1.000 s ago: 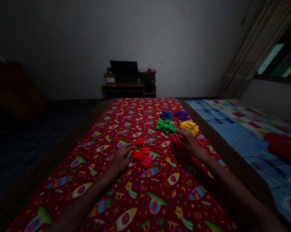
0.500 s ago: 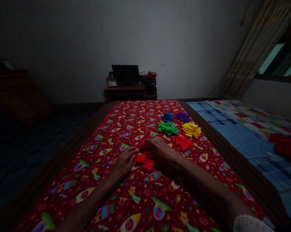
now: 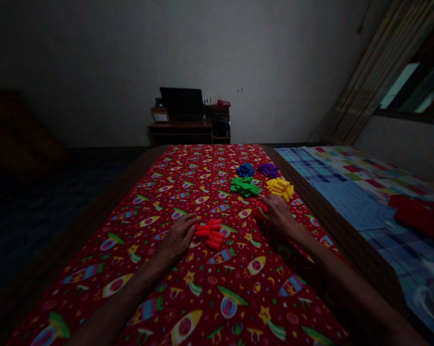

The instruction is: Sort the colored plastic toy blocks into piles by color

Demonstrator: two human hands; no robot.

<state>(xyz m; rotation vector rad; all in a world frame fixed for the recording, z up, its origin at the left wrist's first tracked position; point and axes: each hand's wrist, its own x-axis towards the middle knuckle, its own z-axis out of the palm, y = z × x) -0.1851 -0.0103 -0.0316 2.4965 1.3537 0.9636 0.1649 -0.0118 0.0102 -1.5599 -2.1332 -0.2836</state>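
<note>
A small pile of red plastic pieces [image 3: 213, 232], short and tube-like, lies near the middle of the patterned red cloth. At its left edge my left hand [image 3: 176, 237] rests on the cloth, fingers stretched toward the pile and holding nothing that shows. Farther right, my right hand [image 3: 277, 212] is bent over more red pieces [image 3: 260, 209], its fingers closed around them. The hand hides most of these pieces, so I cannot tell how many it grips. Just beyond it are a yellow pile [image 3: 280, 188] and a green pile [image 3: 244, 187].
Blue pieces [image 3: 246, 169] and purple pieces [image 3: 268, 170] lie in piles farther back on the cloth [image 3: 188, 288]. Right of the table is a bed with a checked cover [image 3: 361, 202] and a red item [image 3: 418, 216]. A desk with a dark monitor [image 3: 183, 103] stands against the wall.
My right hand has moved right, from the near red pile to the red pieces by the yellow ones. The near pile looks smaller. My left hand stays beside it. The view has shifted slightly.
</note>
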